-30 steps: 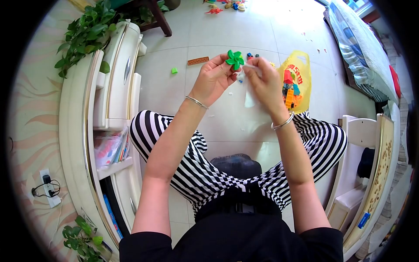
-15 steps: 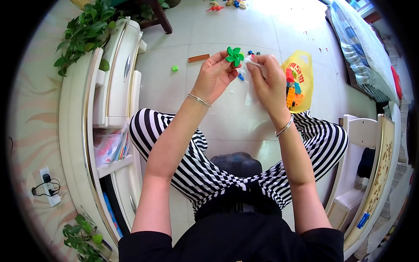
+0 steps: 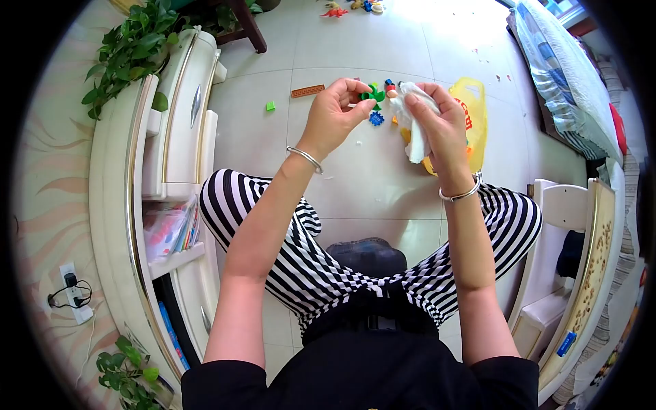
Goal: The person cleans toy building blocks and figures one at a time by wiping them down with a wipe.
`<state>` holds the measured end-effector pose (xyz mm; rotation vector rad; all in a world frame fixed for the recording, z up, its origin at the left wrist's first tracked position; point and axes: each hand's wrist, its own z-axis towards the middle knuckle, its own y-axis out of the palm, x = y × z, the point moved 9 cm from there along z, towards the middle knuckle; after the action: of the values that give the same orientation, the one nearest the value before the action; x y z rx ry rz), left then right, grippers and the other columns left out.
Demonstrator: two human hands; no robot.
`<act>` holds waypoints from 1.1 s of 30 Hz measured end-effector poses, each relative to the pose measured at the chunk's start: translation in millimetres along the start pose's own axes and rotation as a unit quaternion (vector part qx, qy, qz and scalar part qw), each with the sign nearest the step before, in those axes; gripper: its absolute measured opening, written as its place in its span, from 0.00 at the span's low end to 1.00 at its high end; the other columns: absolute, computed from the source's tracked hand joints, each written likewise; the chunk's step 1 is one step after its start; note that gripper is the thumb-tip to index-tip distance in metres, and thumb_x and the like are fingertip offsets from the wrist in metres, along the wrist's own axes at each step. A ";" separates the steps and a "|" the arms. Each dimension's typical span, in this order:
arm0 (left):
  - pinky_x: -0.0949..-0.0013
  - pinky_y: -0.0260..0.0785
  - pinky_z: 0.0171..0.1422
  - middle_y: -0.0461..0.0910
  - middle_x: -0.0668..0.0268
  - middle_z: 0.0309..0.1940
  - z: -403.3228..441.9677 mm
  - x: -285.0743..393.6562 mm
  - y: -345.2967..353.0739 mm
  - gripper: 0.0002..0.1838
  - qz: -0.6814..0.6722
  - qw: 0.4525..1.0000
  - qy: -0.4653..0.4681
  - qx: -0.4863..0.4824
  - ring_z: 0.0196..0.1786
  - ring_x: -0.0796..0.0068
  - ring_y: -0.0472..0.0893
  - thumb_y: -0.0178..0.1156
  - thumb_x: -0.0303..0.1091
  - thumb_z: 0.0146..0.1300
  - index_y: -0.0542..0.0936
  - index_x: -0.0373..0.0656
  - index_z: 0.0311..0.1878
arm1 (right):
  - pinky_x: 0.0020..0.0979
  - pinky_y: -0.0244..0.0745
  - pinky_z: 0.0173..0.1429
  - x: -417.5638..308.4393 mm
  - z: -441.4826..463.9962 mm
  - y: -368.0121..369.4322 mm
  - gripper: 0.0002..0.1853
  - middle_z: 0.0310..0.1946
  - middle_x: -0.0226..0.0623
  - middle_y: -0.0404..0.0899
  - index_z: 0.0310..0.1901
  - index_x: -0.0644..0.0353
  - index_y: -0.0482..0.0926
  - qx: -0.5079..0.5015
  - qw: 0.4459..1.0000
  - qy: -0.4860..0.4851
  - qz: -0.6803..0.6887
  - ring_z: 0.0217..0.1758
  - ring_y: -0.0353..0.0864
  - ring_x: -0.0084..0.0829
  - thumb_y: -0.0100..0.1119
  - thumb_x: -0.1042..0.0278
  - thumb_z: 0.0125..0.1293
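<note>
Between the thumb and fingers of my left hand [image 3: 336, 115] is a green toy flower [image 3: 373, 96] with several curved petals, now seen tilted. My right hand [image 3: 445, 126] is closed on a crumpled white tissue [image 3: 418, 140], which hangs down from the fingers. The two hands are a short way apart above the floor. Just below the flower lies a small blue gear-shaped piece [image 3: 376, 119]. Behind my right hand, and partly hidden by it, is a yellow plastic bag [image 3: 477, 116] with red print.
A brown studded plate [image 3: 307, 91] and a light green brick [image 3: 270, 106] lie on the tiled floor [image 3: 263, 147]. Toy figures [image 3: 335, 11] are farther off. A white cabinet [image 3: 181, 123] stands left, a white chair [image 3: 557, 205] right.
The green flower has tilted away from facing me. My right hand has moved right and lower, away from the flower, and the tissue now shows more fully.
</note>
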<state>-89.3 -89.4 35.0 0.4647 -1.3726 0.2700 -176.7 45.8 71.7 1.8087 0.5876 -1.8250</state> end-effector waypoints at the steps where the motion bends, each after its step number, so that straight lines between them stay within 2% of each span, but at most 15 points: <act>1: 0.74 0.77 0.45 0.80 0.64 0.41 0.5 -0.2 1.1 0.08 0.013 1.000 0.007 -0.003 0.41 0.78 0.80 0.58 0.23 0.62 0.74 0.35 0.44 | 0.20 0.73 0.34 -5.5 0.7 2.7 0.11 0.31 0.29 0.79 0.40 0.67 0.78 -0.005 1.000 -0.016 -0.006 0.29 0.76 0.16 0.62 0.68 0.61; 2: 0.74 0.77 0.43 0.79 0.65 0.40 0.2 -0.4 2.4 0.08 0.027 1.000 0.014 -0.006 0.40 0.80 0.80 0.59 0.22 0.61 0.74 0.35 0.43 | 0.24 0.73 0.34 -9.8 2.9 4.0 0.10 0.30 0.32 0.79 0.39 0.66 0.78 -0.008 0.995 -0.068 -0.077 0.30 0.77 0.21 0.63 0.69 0.59; 3: 0.74 0.77 0.43 0.79 0.65 0.40 -0.8 -0.8 3.2 0.08 0.026 1.000 0.013 -0.005 0.40 0.80 0.80 0.59 0.22 0.61 0.74 0.35 0.43 | 0.24 0.73 0.34 -1.1 5.7 3.9 0.10 0.30 0.32 0.79 0.39 0.66 0.78 -0.008 0.995 -0.067 -0.078 0.30 0.77 0.21 0.63 0.69 0.59; 5: 0.75 0.77 0.40 0.79 0.64 0.38 -2.4 0.7 5.9 0.09 0.037 0.999 0.013 -0.014 0.38 0.78 0.81 0.59 0.23 0.62 0.72 0.35 0.45 | 0.28 0.72 0.37 -15.3 -0.7 16.2 0.08 0.30 0.36 0.77 0.37 0.65 0.78 -0.010 0.930 -0.247 -0.274 0.33 0.78 0.29 0.63 0.71 0.57; 6: 0.75 0.77 0.40 0.79 0.64 0.38 -2.1 1.4 6.1 0.09 0.038 0.999 0.013 -0.013 0.38 0.78 0.81 0.59 0.23 0.62 0.72 0.35 0.45 | 0.30 0.71 0.39 -12.1 -3.9 18.6 0.07 0.30 0.39 0.75 0.35 0.64 0.78 -0.025 0.931 -0.233 -0.280 0.35 0.77 0.35 0.63 0.72 0.56; 8: 0.76 0.76 0.37 0.78 0.62 0.39 -3.7 3.3 -1.2 0.13 -0.024 0.999 0.017 0.027 0.40 0.76 0.82 0.58 0.22 0.61 0.69 0.35 0.48 | 0.30 0.72 0.38 -11.2 -9.6 18.9 0.07 0.30 0.39 0.76 0.34 0.64 0.77 -0.025 0.937 -0.226 -0.266 0.35 0.77 0.35 0.62 0.72 0.56; 13: 0.76 0.76 0.36 0.78 0.60 0.40 -7.9 5.5 10.5 0.17 -0.005 1.000 -0.013 0.000 0.40 0.74 0.83 0.57 0.21 0.61 0.66 0.35 0.52 | 0.30 0.72 0.36 -15.2 -1.3 14.3 0.06 0.30 0.39 0.76 0.34 0.64 0.77 0.012 0.965 -0.165 -0.203 0.32 0.78 0.35 0.62 0.74 0.57; 15: 0.76 0.76 0.36 0.78 0.60 0.40 -7.4 4.6 12.2 0.17 -0.001 1.000 -0.013 -0.010 0.39 0.74 0.83 0.56 0.20 0.61 0.66 0.36 0.52 | 0.30 0.72 0.35 -9.5 4.2 23.5 0.05 0.30 0.38 0.76 0.35 0.64 0.77 -0.035 0.947 -0.204 -0.246 0.30 0.78 0.33 0.62 0.75 0.57; 18: 0.77 0.74 0.37 0.78 0.61 0.41 -7.1 -2.5 4.4 0.18 -0.013 1.000 -0.023 0.006 0.40 0.75 0.83 0.56 0.19 0.60 0.67 0.36 0.53 | 0.29 0.73 0.34 -18.3 -2.5 26.3 0.05 0.31 0.37 0.77 0.36 0.63 0.77 -0.030 0.924 -0.248 -0.291 0.30 0.79 0.33 0.61 0.77 0.57; 22: 0.79 0.72 0.39 0.78 0.66 0.41 -7.6 1.3 12.9 0.18 -0.015 0.999 -0.016 -0.026 0.39 0.80 0.81 0.55 0.18 0.59 0.69 0.37 0.53 | 0.29 0.74 0.35 -30.5 -3.8 28.6 0.04 0.32 0.38 0.77 0.36 0.63 0.78 -0.027 0.920 -0.262 -0.291 0.31 0.79 0.33 0.60 0.78 0.58; 24: 0.79 0.72 0.39 0.78 0.68 0.42 -7.6 5.0 15.1 0.18 -0.016 0.999 -0.007 -0.039 0.39 0.82 0.80 0.55 0.18 0.59 0.70 0.37 0.53 | 0.29 0.74 0.34 -27.4 0.6 36.6 0.04 0.33 0.38 0.77 0.35 0.62 0.78 -0.066 0.912 -0.299 -0.273 0.31 0.79 0.32 0.60 0.78 0.58; 27: 0.80 0.71 0.39 0.77 0.70 0.41 -7.3 3.5 6.5 0.19 -0.014 0.999 -0.020 -0.021 0.38 0.86 0.77 0.56 0.18 0.58 0.73 0.37 0.54 | 0.26 0.72 0.39 -18.1 8.6 27.7 0.04 0.35 0.35 0.76 0.38 0.66 0.77 -0.076 0.917 -0.248 -0.303 0.34 0.78 0.27 0.59 0.79 0.60; 30: 0.81 0.70 0.39 0.77 0.72 0.41 -5.9 -3.4 8.8 0.21 0.001 0.999 -0.017 -0.035 0.37 0.88 0.75 0.58 0.19 0.57 0.74 0.37 0.56 | 0.27 0.73 0.39 -31.2 0.1 39.4 0.05 0.35 0.35 0.76 0.39 0.64 0.78 -0.111 0.901 -0.278 -0.313 0.34 0.78 0.28 0.59 0.79 0.60; 32: 0.78 0.69 0.35 0.76 0.70 0.36 -4.1 -11.9 2.3 0.19 0.082 0.996 -0.010 -0.017 0.29 0.87 0.74 0.60 0.24 0.52 0.79 0.39 0.51 | 0.28 0.73 0.37 -30.1 -3.2 53.5 0.06 0.34 0.36 0.76 0.39 0.61 0.79 -0.152 0.878 -0.314 -0.327 0.33 0.79 0.31 0.59 0.78 0.60; 33: 0.78 0.69 0.35 0.76 0.70 0.36 -2.6 -16.1 1.7 0.19 0.083 0.996 -0.010 -0.017 0.29 0.87 0.74 0.60 0.24 0.52 0.79 0.39 0.51 | 0.28 0.73 0.37 -28.7 -1.4 52.4 0.06 0.34 0.36 0.76 0.39 0.61 0.79 -0.151 0.879 -0.315 -0.326 0.33 0.79 0.31 0.59 0.78 0.60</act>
<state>-90.8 -85.4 19.2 0.3255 -1.4348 0.3778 -143.1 7.1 102.6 0.7520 1.2189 -2.4071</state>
